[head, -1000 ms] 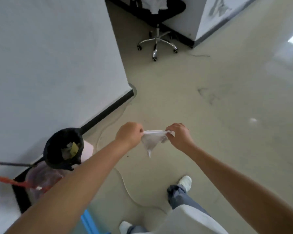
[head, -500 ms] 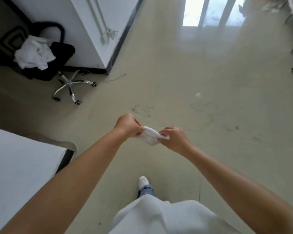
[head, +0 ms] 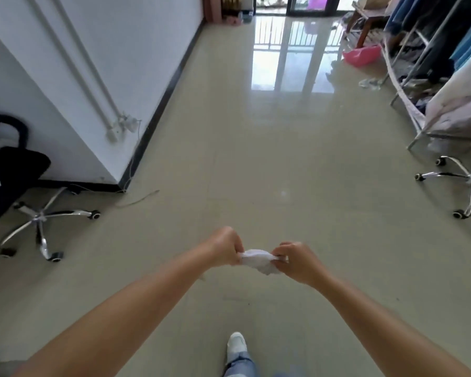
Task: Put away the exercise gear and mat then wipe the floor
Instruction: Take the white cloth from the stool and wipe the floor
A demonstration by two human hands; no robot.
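Observation:
A small crumpled white wipe (head: 257,261) is stretched between both hands at chest height above the beige floor (head: 283,164). My left hand (head: 225,246) pinches its left end with curled fingers. My right hand (head: 297,261) pinches its right end. My white shoe (head: 236,346) steps forward below them. No exercise gear or mat is in view.
A black office chair (head: 25,186) with a chrome star base stands at the left by a white wall corner (head: 114,148). Another chrome chair base (head: 462,183) is at the right. Clothes racks (head: 433,63) and a pink basin (head: 360,55) line the far right. A thin cable (head: 139,200) lies on the floor.
The view has swung right and lifted from a wall and trash bin to the long room. Both hands kept hold of the wipe, now bunched between them.

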